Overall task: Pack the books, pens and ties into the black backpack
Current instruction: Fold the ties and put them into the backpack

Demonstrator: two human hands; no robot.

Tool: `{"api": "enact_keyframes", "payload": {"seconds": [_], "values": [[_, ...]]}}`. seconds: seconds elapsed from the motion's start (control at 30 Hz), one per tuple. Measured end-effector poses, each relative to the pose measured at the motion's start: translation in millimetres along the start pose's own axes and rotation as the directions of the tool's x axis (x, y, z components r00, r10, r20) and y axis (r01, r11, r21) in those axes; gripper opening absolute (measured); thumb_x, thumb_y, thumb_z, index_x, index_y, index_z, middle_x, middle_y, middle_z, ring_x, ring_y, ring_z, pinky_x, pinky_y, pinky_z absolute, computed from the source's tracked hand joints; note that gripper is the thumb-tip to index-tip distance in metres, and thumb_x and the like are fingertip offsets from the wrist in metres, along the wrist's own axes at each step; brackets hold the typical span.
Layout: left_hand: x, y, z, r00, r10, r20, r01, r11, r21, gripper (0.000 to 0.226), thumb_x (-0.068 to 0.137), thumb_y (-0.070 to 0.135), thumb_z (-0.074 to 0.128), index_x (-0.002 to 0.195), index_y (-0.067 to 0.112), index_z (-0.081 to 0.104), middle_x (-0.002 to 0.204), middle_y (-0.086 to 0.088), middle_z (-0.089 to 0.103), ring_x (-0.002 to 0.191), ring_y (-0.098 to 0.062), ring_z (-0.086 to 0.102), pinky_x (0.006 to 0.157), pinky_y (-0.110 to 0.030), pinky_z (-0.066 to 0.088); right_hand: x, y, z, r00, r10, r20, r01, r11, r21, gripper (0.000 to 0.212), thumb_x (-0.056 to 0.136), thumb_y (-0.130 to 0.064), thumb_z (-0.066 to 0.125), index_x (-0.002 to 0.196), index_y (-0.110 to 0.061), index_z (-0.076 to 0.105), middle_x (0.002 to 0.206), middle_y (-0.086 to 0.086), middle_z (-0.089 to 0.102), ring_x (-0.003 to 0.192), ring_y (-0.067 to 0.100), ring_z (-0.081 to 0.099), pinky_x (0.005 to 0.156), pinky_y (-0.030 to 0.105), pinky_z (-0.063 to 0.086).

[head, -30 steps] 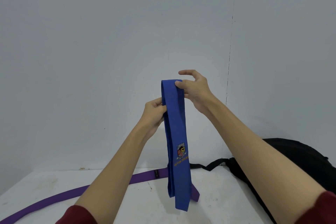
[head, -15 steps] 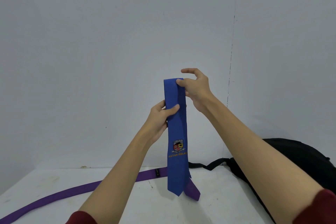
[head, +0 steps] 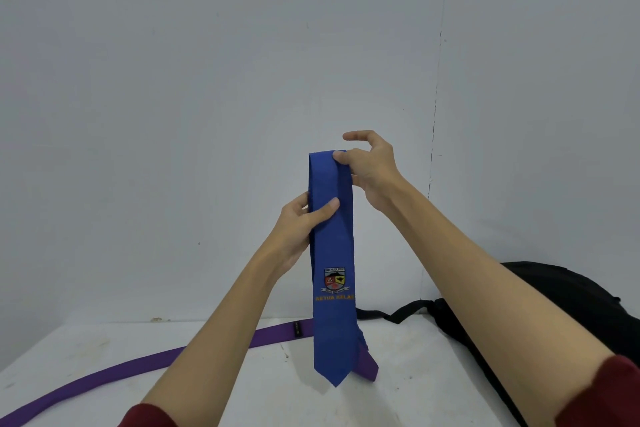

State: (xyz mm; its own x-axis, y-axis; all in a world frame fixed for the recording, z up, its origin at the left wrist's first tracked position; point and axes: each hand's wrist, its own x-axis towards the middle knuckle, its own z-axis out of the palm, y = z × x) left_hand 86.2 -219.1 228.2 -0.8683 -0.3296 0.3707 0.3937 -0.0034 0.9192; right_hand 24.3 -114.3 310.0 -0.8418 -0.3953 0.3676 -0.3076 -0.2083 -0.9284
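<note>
White counter [head: 207, 374] below, both hands grip a folded blue tie [head: 332, 253]: right hand [head: 372, 166] pinching top, left hand [head: 301, 222] mid-length.

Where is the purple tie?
The purple tie lies on the white table, low left in the head view, running behind the hanging blue tie.

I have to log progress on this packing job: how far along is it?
Nothing visibly packed yet. In hand: the blue tie, folded over and held up by the right hand and left hand. Left: the purple tie on the table and the black backpack; books and pens are out of view.
</note>
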Motion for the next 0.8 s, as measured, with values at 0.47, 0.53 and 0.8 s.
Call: {"api": "enact_keyframes", "payload": {"seconds": [0.47, 0.53, 0.8], "values": [[1.5, -10.2, -3.8, 0.979, 0.08, -0.188, -0.024, 0.96, 0.281, 0.021, 0.086, 0.013, 0.066, 0.106, 0.018, 0.059, 0.098, 0.002, 0.068, 0.089, -0.019, 0.064, 0.072, -0.03, 0.054, 1.4, -5.8, -6.5, 0.987, 0.148, 0.068, -0.152, 0.987, 0.048, 0.03, 0.087, 0.005, 0.056, 0.111, -0.013, 0.053, 0.092, 0.008, 0.06, 0.083, 0.023, 0.057, 0.081, 0.037, 0.052], [2.1, -11.3, -4.8, 0.964, 0.132, -0.23, -0.052, 0.944, 0.324, 0.015, 0.088, 0.015, 0.064, 0.102, 0.02, 0.06, 0.092, 0.005, 0.067, 0.082, -0.013, 0.064, 0.064, -0.022, 0.051, 0.7, -6.2, -8.5, 0.984, 0.157, 0.088, -0.16, 0.987, 0.028, 0.031, 0.088, 0.002, 0.057, 0.113, -0.014, 0.053, 0.094, 0.006, 0.06, 0.082, 0.022, 0.057, 0.078, 0.036, 0.052], [-1.7, -20.8, -9.8, 0.977, 0.055, -0.207, 0.005, 0.961, 0.278, 0.013, 0.093, 0.027, 0.057, 0.1, 0.018, 0.063, 0.093, 0.002, 0.069, 0.081, -0.013, 0.066, 0.063, -0.021, 0.053, 0.9, -6.0, -11.4, 0.973, 0.128, 0.189, -0.135, 0.991, 0.023, 0.041, 0.088, 0.001, 0.057, 0.122, -0.02, 0.049, 0.106, 0.007, 0.061, 0.08, 0.021, 0.06, 0.076, 0.038, 0.053]]}}
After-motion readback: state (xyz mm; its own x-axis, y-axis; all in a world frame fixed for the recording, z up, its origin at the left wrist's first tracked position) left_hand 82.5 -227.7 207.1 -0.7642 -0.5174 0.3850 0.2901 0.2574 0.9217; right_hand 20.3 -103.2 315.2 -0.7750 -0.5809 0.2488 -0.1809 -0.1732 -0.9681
